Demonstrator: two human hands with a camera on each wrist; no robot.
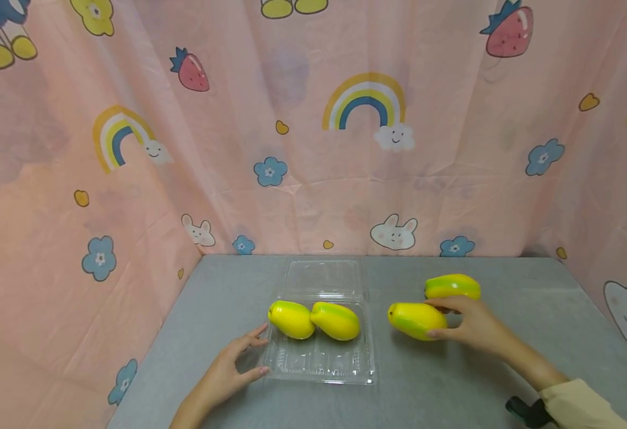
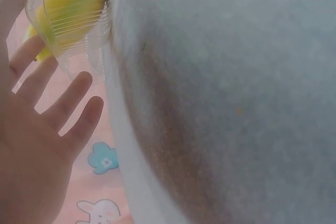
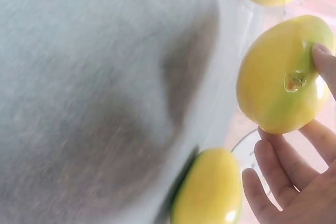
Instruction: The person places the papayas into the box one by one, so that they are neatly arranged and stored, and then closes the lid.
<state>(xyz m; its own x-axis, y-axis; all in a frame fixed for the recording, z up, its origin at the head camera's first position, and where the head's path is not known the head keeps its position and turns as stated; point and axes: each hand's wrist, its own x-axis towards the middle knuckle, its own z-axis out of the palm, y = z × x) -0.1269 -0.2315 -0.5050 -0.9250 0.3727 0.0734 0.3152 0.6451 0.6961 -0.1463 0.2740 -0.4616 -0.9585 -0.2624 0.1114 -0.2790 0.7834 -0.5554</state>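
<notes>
My right hand (image 1: 477,328) grips a yellow-green papaya (image 1: 417,320) near its right end, thumb on one side and fingers on the other. In the right wrist view this papaya (image 3: 283,77) hangs above the grey table, its stem end showing. Behind it in the head view lies another papaya (image 1: 453,286). Two more papayas, a left one (image 1: 292,320) and a right one (image 1: 335,322), sit side by side in a clear plastic clamshell box (image 1: 321,372). At the box's left edge is my left hand (image 1: 227,366), fingers spread and loosely extended, holding nothing.
The box's lid (image 1: 323,278) lies folded back toward the far table edge. A pink patterned curtain (image 1: 313,196) hangs behind and beside the grey table (image 1: 426,393). A dark strap-like object (image 1: 528,411) is by the right sleeve.
</notes>
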